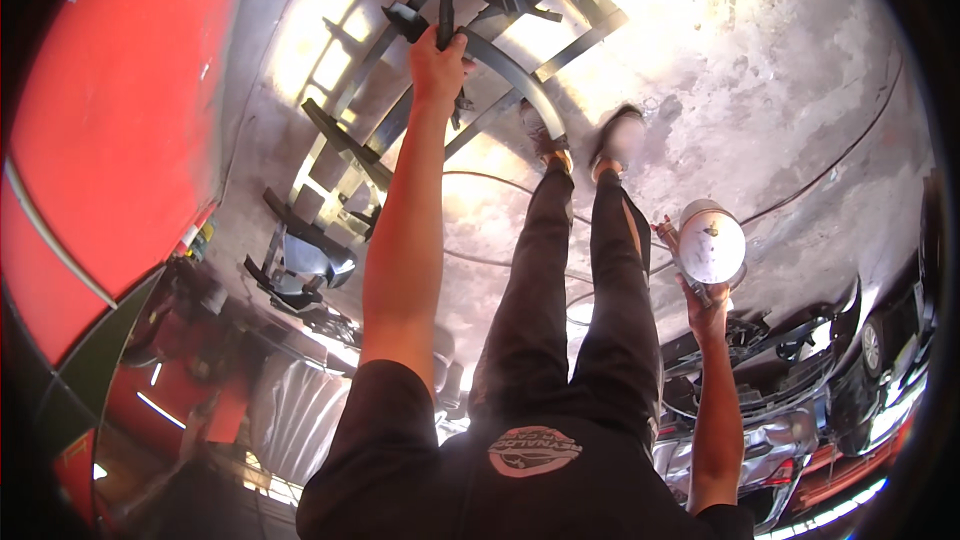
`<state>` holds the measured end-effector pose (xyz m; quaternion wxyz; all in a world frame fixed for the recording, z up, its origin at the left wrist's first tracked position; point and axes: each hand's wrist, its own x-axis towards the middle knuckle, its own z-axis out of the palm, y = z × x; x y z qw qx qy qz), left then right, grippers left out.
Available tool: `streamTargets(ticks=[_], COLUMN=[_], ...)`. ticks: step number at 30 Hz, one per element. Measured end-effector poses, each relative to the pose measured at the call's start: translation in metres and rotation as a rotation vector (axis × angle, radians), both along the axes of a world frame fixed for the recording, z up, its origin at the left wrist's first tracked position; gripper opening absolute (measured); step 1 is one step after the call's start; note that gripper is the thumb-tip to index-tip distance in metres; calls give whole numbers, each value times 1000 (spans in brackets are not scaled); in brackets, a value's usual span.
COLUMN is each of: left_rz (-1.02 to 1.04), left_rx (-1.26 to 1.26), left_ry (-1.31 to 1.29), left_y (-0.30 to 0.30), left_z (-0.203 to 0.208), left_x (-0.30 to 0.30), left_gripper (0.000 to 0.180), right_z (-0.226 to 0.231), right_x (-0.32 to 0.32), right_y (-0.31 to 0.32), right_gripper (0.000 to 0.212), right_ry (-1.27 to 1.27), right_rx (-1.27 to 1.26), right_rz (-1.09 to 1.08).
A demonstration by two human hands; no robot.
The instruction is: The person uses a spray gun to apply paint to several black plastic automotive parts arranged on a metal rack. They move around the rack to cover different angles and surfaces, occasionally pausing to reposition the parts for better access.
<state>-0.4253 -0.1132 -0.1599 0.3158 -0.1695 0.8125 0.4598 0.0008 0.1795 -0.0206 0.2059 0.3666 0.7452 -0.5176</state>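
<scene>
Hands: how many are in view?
2: the left hand gripping a black bracket, upper centre; the right hand holding a spray gun, right of centre. No others show.

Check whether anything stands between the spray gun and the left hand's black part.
Nothing clearly blocks the spray gun from the black part. In view, the right shoe and a curved grey bar lie along that line; the shoe is down at the floor, the bar's height unclear.

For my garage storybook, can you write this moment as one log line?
Left hand: gripping black part | Right hand: holding spray gun | Nearby: dark frame, shoes
</scene>
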Motion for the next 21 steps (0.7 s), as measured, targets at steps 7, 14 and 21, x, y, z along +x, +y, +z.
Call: streamTargets(ticks=[7, 14, 21], left_rz=[189, 267, 234], left_rx=[41, -1, 54], left_ry=[47, -11, 57], left_y=[-118, -160, -165], left_z=[-6, -49, -66], left_x=[59, 28, 12], left_gripper=[25, 27, 22], right_z=[-6, -13, -15], right_x=[28, 18, 16], right_y=[1, 0, -1], right_gripper=[17, 11, 15], right_ry=[-61, -42, -74], right_rx=[38, 35, -34], right_rz=[-20, 40, 112])
